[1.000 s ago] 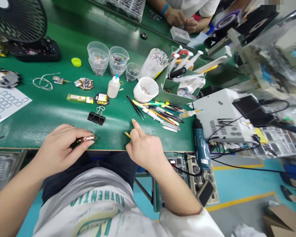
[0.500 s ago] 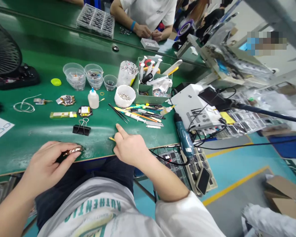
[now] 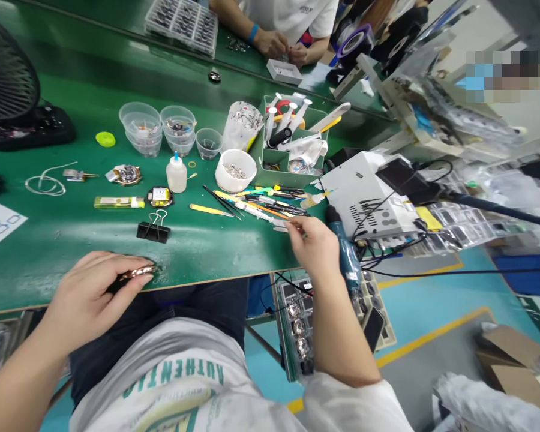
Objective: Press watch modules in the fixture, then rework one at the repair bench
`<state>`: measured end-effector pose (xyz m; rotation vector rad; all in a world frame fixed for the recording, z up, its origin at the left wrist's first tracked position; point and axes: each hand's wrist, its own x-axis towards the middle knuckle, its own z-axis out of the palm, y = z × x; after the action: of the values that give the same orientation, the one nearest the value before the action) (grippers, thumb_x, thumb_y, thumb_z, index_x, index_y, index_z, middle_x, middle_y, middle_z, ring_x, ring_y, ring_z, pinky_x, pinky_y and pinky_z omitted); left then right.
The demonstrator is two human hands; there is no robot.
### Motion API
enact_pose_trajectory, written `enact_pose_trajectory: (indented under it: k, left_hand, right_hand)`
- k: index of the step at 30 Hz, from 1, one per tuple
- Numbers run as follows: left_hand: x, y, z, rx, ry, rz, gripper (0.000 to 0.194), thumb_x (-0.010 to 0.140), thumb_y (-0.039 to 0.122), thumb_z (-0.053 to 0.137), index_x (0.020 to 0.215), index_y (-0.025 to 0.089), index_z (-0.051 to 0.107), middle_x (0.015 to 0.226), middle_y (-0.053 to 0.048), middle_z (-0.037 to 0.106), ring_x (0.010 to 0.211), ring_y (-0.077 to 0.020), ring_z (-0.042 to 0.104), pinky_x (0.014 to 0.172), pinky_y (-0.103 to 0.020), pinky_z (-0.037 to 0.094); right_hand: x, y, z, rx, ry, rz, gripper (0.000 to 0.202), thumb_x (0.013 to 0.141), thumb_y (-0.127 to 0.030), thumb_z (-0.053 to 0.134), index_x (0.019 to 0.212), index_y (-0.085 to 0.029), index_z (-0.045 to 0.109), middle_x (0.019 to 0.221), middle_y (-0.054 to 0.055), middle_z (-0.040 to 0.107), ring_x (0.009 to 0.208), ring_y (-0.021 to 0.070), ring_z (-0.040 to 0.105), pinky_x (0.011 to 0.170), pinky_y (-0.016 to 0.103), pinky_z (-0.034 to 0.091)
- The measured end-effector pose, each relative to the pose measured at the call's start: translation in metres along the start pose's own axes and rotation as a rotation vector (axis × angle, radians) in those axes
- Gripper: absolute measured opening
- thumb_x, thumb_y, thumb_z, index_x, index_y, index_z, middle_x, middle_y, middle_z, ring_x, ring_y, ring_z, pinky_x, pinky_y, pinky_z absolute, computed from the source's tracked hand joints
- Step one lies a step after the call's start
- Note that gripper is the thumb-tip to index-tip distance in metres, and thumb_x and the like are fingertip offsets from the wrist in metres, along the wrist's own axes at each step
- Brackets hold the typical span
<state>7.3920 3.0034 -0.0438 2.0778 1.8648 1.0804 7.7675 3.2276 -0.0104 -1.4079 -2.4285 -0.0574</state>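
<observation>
Thumb and fingers of my left hand (image 3: 90,294) are closed round a shiny rose-gold watch case (image 3: 137,273), held near the bench's front edge; its far side is hidden. My right hand (image 3: 315,245) is at the right of the bench, its bent fingers together over the right ends of thin flat metal blades (image 3: 279,223). What the fingertips grip is hidden. Just left of a pile of pens and tools (image 3: 270,207) lies a yellow-handled tool (image 3: 211,210). A black binder clip (image 3: 153,231) rests on the bench beyond my left hand.
Plastic cups (image 3: 139,129), a white tub (image 3: 235,171), a dropper bottle (image 3: 176,173) and a green organizer (image 3: 288,175) stand farther back. A blue screwdriver (image 3: 346,252) hangs at the right beside a white box (image 3: 364,192). A fan (image 3: 9,78) stands left. Across the bench sits a co-worker (image 3: 288,24).
My right hand has let go of the yellow-handled tool, which now lies beside the pile, and has moved right to the blades. My left hand keeps its hold.
</observation>
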Motion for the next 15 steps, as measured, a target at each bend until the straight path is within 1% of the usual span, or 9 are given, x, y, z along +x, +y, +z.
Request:
enact_pose_trajectory:
  k: [2, 5, 7, 9, 13, 15]
  left_hand:
    - [0.002, 0.002, 0.0, -0.015, 0.007, 0.004, 0.012, 0.099, 0.031, 0.07, 0.111, 0.028, 0.072, 0.102, 0.001, 0.085, 0.088, -0.018, 0.077, 0.087, -0.033, 0.056]
    - [0.005, 0.005, -0.002, -0.04, 0.005, -0.007, 0.012, 0.098, 0.029, 0.071, 0.11, 0.029, 0.073, 0.103, 0.002, 0.086, 0.087, -0.018, 0.079, 0.085, -0.034, 0.057]
    - [0.006, 0.007, -0.004, -0.032, -0.022, -0.025, 0.014, 0.097, 0.027, 0.072, 0.111, 0.031, 0.072, 0.104, 0.003, 0.086, 0.087, -0.0194, 0.079, 0.086, -0.036, 0.058]
    - [0.005, 0.007, -0.005, -0.014, -0.048, -0.034, 0.018, 0.097, 0.026, 0.073, 0.113, 0.032, 0.07, 0.106, 0.003, 0.086, 0.089, -0.0206, 0.08, 0.087, -0.038, 0.058]
    - [0.003, 0.006, -0.005, 0.01, -0.034, -0.027, 0.018, 0.097, 0.026, 0.073, 0.114, 0.031, 0.069, 0.105, 0.003, 0.085, 0.09, -0.0216, 0.079, 0.086, -0.038, 0.058]
    - [0.002, 0.005, -0.004, 0.02, -0.037, -0.03, 0.017, 0.097, 0.026, 0.073, 0.113, 0.031, 0.069, 0.104, 0.002, 0.085, 0.091, -0.0217, 0.079, 0.087, -0.038, 0.058]
  right_hand:
    - [-0.001, 0.015, -0.002, -0.03, -0.01, 0.019, 0.032, 0.108, -0.039, 0.054, 0.107, -0.018, 0.078, 0.094, 0.014, 0.081, 0.084, 0.0274, 0.074, 0.073, 0.036, 0.054]
    - [-0.001, 0.023, -0.006, -0.041, -0.071, -0.027, 0.035, 0.107, -0.04, 0.054, 0.107, -0.018, 0.08, 0.098, 0.015, 0.081, 0.09, 0.0297, 0.072, 0.083, 0.041, 0.056]
    - [0.0, 0.021, -0.01, -0.033, -0.12, -0.077, 0.036, 0.108, -0.038, 0.051, 0.109, -0.018, 0.081, 0.104, 0.016, 0.081, 0.095, 0.0303, 0.071, 0.09, 0.044, 0.057]
    - [0.003, 0.017, -0.012, -0.027, -0.151, -0.108, 0.037, 0.108, -0.035, 0.048, 0.114, -0.017, 0.08, 0.109, 0.017, 0.08, 0.1, 0.0311, 0.071, 0.094, 0.046, 0.058]
    - [0.016, 0.006, -0.011, -0.019, -0.19, -0.13, 0.038, 0.108, -0.03, 0.044, 0.122, -0.017, 0.078, 0.116, 0.017, 0.079, 0.107, 0.032, 0.07, 0.1, 0.049, 0.057]
    - [0.026, 0.001, -0.008, -0.013, -0.209, -0.141, 0.04, 0.109, -0.028, 0.042, 0.124, -0.015, 0.077, 0.12, 0.018, 0.078, 0.111, 0.0321, 0.069, 0.104, 0.048, 0.056]
